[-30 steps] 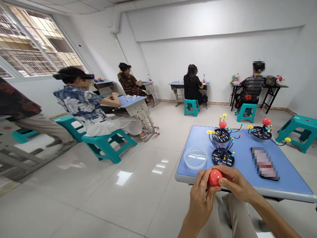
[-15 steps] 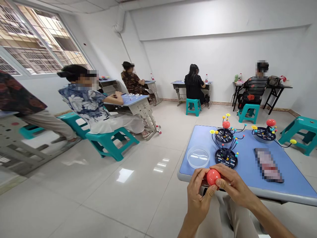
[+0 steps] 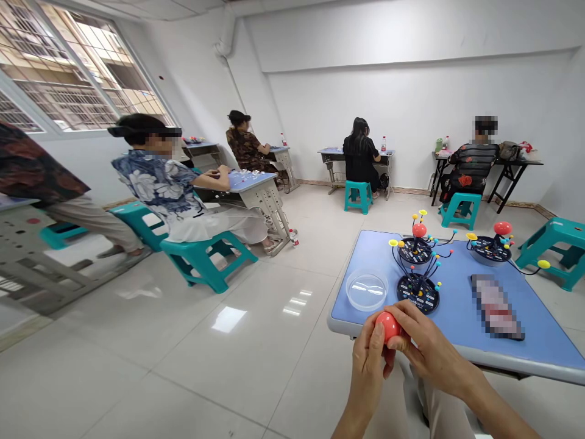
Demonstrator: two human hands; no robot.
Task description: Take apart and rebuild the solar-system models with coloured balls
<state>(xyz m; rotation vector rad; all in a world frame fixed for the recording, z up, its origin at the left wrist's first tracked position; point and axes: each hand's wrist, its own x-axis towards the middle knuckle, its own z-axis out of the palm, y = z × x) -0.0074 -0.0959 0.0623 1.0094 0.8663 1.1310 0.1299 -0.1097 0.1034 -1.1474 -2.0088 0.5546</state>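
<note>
A red plastic ball (image 3: pixel 388 327) is held between both my hands, just in front of the table's near edge. My left hand (image 3: pixel 369 360) grips it from the left, thumb lying across its front. From the right, my right hand (image 3: pixel 423 341) closes its fingers and thumb on the same ball. Right behind the hands stands a solar system model (image 3: pixel 417 294), a black disc base with curved arms and small coloured balls but no large red ball on it. To its left sits a clear round plastic dish (image 3: pixel 366 290).
Two more models, one behind (image 3: pixel 415 250) and one at the right (image 3: pixel 491 248), carry red balls on the blue table (image 3: pixel 457 305). A phone (image 3: pixel 497 306) lies at the right. Teal stools (image 3: pixel 555 250) and several seated people at other desks are around the room.
The ball has turned and shifted slightly left and down in my hands. My left thumb has moved up onto its front, and the seam seen before no longer shows.
</note>
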